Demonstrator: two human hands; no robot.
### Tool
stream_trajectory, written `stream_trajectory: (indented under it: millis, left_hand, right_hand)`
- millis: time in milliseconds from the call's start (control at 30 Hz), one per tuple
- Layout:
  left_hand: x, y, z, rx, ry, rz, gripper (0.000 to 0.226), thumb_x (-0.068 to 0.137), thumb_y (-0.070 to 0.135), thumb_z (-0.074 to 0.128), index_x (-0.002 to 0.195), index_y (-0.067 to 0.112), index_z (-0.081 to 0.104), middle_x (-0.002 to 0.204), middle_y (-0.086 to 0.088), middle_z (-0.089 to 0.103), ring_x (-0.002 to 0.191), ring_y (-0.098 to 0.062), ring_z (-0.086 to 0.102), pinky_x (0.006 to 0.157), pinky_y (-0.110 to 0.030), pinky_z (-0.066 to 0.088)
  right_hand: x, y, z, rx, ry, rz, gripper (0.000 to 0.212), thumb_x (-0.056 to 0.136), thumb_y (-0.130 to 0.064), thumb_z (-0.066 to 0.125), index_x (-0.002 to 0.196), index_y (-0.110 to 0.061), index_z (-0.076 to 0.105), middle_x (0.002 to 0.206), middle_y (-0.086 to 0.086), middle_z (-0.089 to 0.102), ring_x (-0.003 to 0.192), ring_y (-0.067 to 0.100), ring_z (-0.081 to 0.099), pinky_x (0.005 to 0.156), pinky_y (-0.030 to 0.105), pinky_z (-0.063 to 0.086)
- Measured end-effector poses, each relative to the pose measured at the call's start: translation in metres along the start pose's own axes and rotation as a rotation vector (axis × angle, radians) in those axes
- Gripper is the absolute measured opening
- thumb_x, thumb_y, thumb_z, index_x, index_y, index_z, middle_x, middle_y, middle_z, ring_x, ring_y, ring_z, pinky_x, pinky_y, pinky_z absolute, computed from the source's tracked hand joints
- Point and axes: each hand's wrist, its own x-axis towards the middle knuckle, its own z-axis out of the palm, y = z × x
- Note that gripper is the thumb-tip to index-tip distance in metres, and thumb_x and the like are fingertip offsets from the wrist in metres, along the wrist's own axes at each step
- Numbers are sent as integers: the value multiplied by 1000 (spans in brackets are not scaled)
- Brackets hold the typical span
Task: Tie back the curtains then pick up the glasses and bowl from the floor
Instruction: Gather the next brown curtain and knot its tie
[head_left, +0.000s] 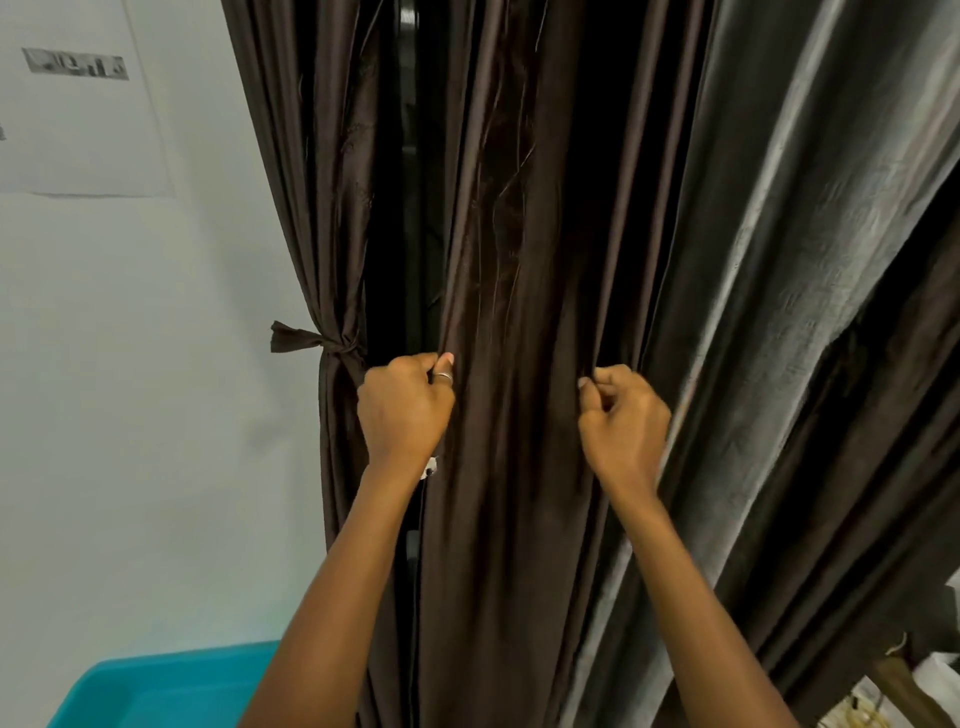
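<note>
The dark brown curtains fill most of the view. The broad middle panel (519, 260) hangs loose in long folds, and beside it on the right falls a stretch of paler, light-catching fabric (779, 260). Whether that is a separate curtain or the same cloth turned to the light cannot be told. Against the white wall (130, 364) a narrow panel (311, 208) is already gathered and bound by a fabric tie (311, 342) knotted at its outer edge, so that part of the job looks done.

The middle panel is not yet tied. The left hand (402, 410) grips its left edge, fingers curled tight round the cloth just beside the knotted tie. The right hand (623, 421) holds a fold further along the same panel, near where the paler fabric begins, its fingers (589, 385) curled in and pinching the cloth. The two hands are apart at the same height. Judging by this, the person is bunching the panel together before binding it; no second tie can be seen.

The glasses and bowl are not in view, so that step appears wholly left to do. A blue tub (166, 686) sits below the wall, a printed sheet (78, 104) hangs high on it, and a ring (443, 376) shows on the left hand.
</note>
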Motion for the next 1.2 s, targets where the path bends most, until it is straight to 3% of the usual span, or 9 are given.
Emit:
stream_trajectory:
  millis: [133, 300, 500, 633, 833, 900, 1000, 1133, 1200]
  left_hand:
    - [-10, 23, 14, -25, -59, 42, 52, 96, 37, 62, 50, 23, 42, 42, 6, 39, 41, -12, 41, 46, -26, 25]
    - [-16, 27, 23, -178, -94, 60, 31, 96, 36, 63, 73, 19, 76, 49, 3, 59, 47, -10, 56, 46, -26, 40]
    - [-13, 21, 19, -335, -162, 13, 26, 98, 31, 63, 79, 20, 77, 52, 3, 62, 49, -11, 59, 44, -14, 37]
    - [-13, 22, 20, -333, -198, 16, 36, 101, 37, 57, 68, 25, 68, 50, 1, 59, 45, -12, 55, 44, -20, 38]
    - [-10, 33, 24, -199, -169, -40, 71, 84, 76, 54, 62, 9, 55, 49, -4, 54, 46, -19, 54, 47, -34, 45]
    - [-8, 34, 25, -143, -163, -50, 62, 83, 68, 62, 63, 9, 54, 48, 0, 51, 47, -19, 54, 49, -34, 46]
    - [-7, 36, 27, -100, -147, -58, 45, 87, 50, 67, 64, 14, 53, 52, 2, 54, 52, -17, 57, 54, -33, 48]
    - [-6, 34, 30, -85, -96, -61, 39, 93, 37, 63, 64, 15, 50, 56, 1, 54, 57, -22, 60, 56, -36, 50]
    - [-5, 32, 30, -78, -84, -57, 40, 95, 37, 61, 62, 18, 47, 56, 1, 54, 58, -23, 61, 55, -36, 50]
  right_hand:
    - [-19, -28, 22, 105, -83, -128, 9, 89, -12, 71, 98, -13, 74, 89, 3, 70, 78, 17, 69, 72, 32, 55]
    - [-26, -46, 38, 268, -164, -70, 9, 93, -10, 68, 98, -13, 75, 88, -2, 69, 77, 5, 66, 68, 18, 51]
    - [-31, -50, 43, 354, -188, -12, 12, 95, -12, 67, 102, -16, 76, 92, -5, 71, 85, 3, 68, 72, 18, 54]
    - [-33, -52, 45, 364, -159, 0, 11, 95, -11, 67, 101, -15, 76, 90, -5, 71, 83, 3, 68, 72, 21, 55]
    - [-39, -59, 45, 402, -123, 72, 17, 101, -24, 61, 89, -13, 66, 71, -8, 66, 63, 6, 64, 54, 16, 46]
    - [-40, -61, 44, 420, -118, 114, 7, 100, -19, 62, 102, -13, 65, 70, -7, 65, 63, 3, 64, 55, 13, 45]
    - [-39, -64, 41, 477, -137, 175, 37, 99, -19, 65, 133, -12, 53, 73, -6, 68, 71, 1, 67, 70, 7, 48]
    - [-40, -67, 36, 507, -248, 185, 51, 98, -32, 67, 141, -14, 46, 81, -9, 74, 78, -7, 68, 75, 1, 44]
    - [-37, -64, 33, 477, -333, 166, 52, 97, -25, 69, 142, -15, 45, 91, -11, 76, 86, -12, 66, 76, -1, 42]
